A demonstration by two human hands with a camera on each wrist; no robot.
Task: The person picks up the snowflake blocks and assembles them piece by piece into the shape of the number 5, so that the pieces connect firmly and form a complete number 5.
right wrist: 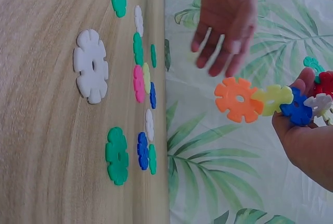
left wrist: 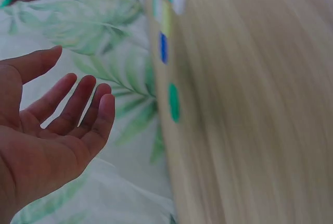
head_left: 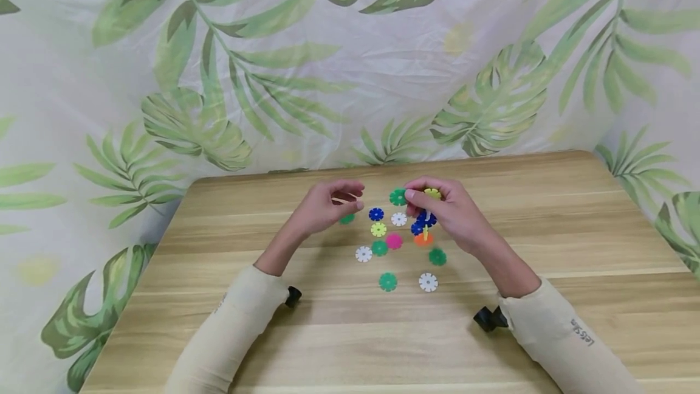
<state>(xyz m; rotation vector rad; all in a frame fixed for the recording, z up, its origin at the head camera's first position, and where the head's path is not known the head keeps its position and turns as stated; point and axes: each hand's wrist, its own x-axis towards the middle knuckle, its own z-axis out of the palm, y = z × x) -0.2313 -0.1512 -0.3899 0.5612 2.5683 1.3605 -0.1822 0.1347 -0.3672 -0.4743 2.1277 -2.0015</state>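
Observation:
My right hand [head_left: 456,214] grips a chain of joined, notched plastic discs above the table. In the right wrist view an orange disc [right wrist: 239,99] forms one end, followed by a yellow disc [right wrist: 273,100] and a blue disc [right wrist: 297,107] at the fingers. White, red [right wrist: 325,84] and green [right wrist: 314,63] discs are bunched past the blue one, partly cut off by the frame edge. Across from it, my left hand [head_left: 322,208] hovers over the table, its fingers loosely bent and apart. Nothing lies in its palm, as the left wrist view shows.
Several loose discs lie flat on the wooden table [head_left: 339,345], among them a pink disc [head_left: 394,241], a white disc [head_left: 428,282] and a green disc [head_left: 388,282]. A leaf-patterned cloth [head_left: 383,65] hangs behind the table's far edge.

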